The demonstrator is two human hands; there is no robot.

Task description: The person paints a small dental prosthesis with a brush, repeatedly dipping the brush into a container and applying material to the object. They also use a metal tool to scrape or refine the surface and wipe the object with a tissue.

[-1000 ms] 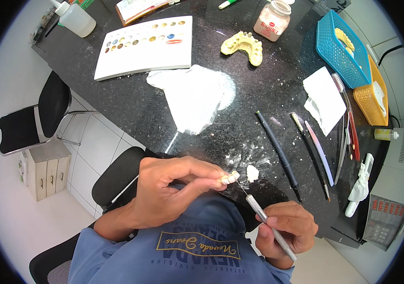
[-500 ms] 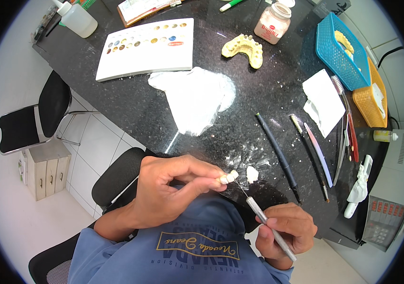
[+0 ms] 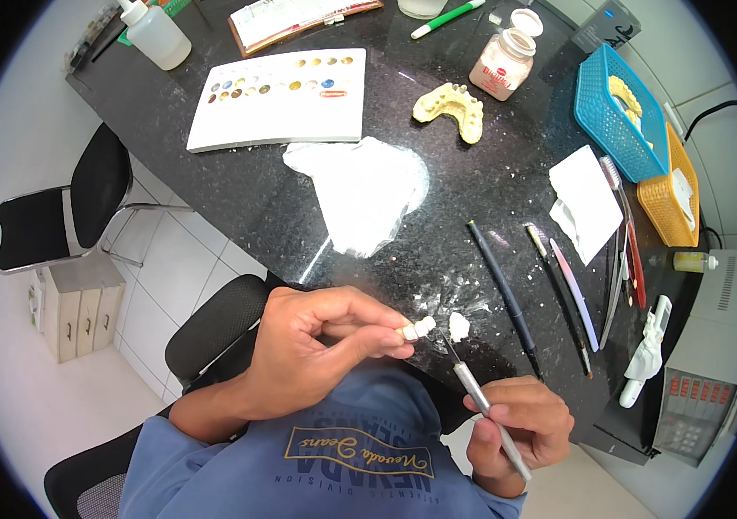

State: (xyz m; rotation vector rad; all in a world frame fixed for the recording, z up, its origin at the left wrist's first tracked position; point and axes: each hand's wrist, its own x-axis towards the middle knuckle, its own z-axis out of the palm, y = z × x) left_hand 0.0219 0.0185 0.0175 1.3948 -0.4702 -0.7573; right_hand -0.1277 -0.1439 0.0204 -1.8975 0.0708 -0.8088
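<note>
Between the thumb and fingertips of my left hand (image 3: 321, 342) is a small row of whitish dental crowns (image 3: 420, 329), held near the table's front edge. My right hand (image 3: 524, 424) grips a metal-handled carving knife (image 3: 494, 421) like a pen. Its thin tip points up and left, a little to the right of the crowns and apart from them. Just beyond the tip, a small white lump (image 3: 459, 326) lies on the dark table among smears of white powder. My left fingers hide part of the crown piece.
A crumpled white cloth (image 3: 360, 195) lies ahead, with a white palette (image 3: 277, 112) behind it. Further right are a yellow dental model (image 3: 452, 108), a powder jar (image 3: 503, 65), several brushes and tools, a paper towel (image 3: 589, 203), a blue basket (image 3: 619, 99) and an orange basket (image 3: 658, 216).
The knife tip has moved away from the crowns, to the right and slightly down. My left hand keeps its pinch on the crowns. The whole view has shifted slightly.
</note>
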